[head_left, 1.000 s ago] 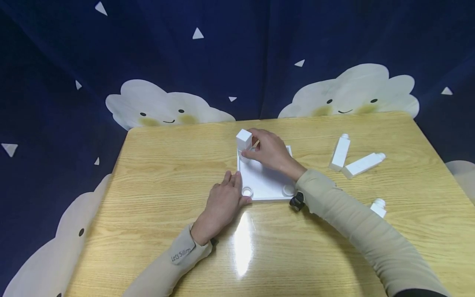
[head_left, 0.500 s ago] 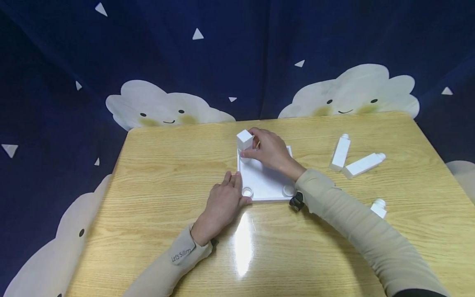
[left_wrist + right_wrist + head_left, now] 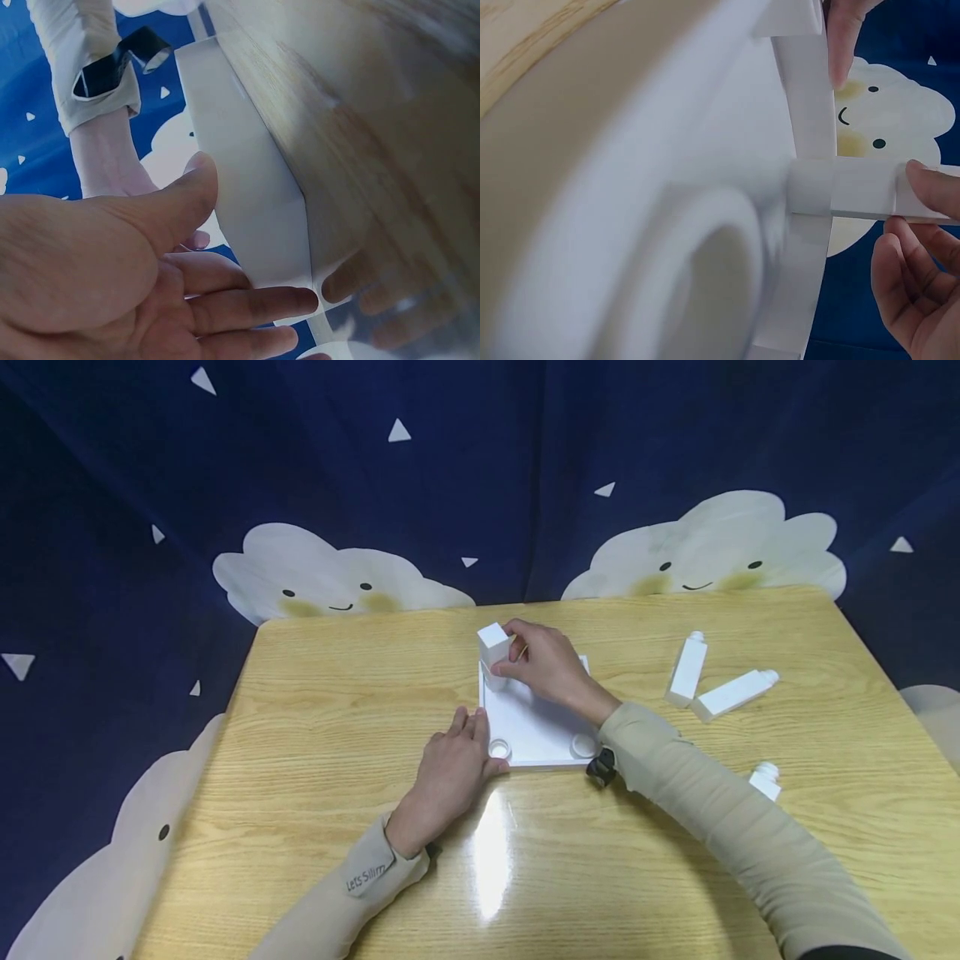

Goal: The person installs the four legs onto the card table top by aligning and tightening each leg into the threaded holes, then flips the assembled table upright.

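Note:
A square white tabletop (image 3: 536, 722) with a raised rim lies on the wooden table, round sockets in its near corners. At its far left corner stands a white square table leg (image 3: 492, 643), upright. My right hand (image 3: 551, 664) pinches this leg between thumb and fingers; the right wrist view shows the thumb on one face of the leg (image 3: 862, 187) and the fingertips on another. My left hand (image 3: 453, 760) touches the near left corner, with straight fingers along the left side and the thumb at the front edge. In the left wrist view, the thumb meets the tabletop's side (image 3: 247, 165).
Two white table legs, one angled upright (image 3: 687, 668) and one slanting (image 3: 735, 693), lie to the right with round ends outward. Another leg (image 3: 765, 781) is partly hidden by the right sleeve (image 3: 712, 802). A dark blue curtain (image 3: 525, 485) hangs behind the wooden table (image 3: 337, 693).
The right fingers shift slightly on the leg, which stays at the far left corner. The left hand and the tabletop have not visibly moved.

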The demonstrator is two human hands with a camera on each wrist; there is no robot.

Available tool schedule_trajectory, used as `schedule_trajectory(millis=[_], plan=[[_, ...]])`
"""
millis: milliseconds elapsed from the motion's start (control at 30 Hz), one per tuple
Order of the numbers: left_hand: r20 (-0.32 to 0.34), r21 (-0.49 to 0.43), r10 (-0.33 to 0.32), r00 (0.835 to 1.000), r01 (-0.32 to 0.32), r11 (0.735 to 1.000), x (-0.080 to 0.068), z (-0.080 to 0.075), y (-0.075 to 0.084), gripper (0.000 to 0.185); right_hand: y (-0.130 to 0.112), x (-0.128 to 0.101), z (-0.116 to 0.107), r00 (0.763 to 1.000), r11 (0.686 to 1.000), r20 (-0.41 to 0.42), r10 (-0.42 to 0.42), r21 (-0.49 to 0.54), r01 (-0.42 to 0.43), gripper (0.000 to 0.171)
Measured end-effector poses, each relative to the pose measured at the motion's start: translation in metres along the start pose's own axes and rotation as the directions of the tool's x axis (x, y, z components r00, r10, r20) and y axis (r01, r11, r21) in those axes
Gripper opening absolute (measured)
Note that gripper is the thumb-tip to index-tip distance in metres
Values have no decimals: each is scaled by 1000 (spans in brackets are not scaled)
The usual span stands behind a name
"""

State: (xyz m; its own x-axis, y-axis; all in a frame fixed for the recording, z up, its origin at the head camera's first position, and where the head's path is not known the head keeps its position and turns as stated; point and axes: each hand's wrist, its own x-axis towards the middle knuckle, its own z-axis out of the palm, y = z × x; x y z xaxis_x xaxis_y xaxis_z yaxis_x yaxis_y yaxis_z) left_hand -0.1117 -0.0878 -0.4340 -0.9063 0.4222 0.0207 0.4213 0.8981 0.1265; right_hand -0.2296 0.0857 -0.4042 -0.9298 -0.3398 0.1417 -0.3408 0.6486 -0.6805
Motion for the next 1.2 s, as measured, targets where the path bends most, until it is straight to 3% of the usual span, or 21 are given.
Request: schedule_trajectory(millis=[600, 1200], plan=[[7, 1, 0, 1000, 0, 1000, 0, -1, 1, 84, 2, -3, -2, 999, 997, -19, 51, -49, -52, 43], [33, 2, -4, 999, 4, 1000, 0, -3, 2, 85, 3, -5, -3, 999, 999, -39, 38, -32, -39, 32]])
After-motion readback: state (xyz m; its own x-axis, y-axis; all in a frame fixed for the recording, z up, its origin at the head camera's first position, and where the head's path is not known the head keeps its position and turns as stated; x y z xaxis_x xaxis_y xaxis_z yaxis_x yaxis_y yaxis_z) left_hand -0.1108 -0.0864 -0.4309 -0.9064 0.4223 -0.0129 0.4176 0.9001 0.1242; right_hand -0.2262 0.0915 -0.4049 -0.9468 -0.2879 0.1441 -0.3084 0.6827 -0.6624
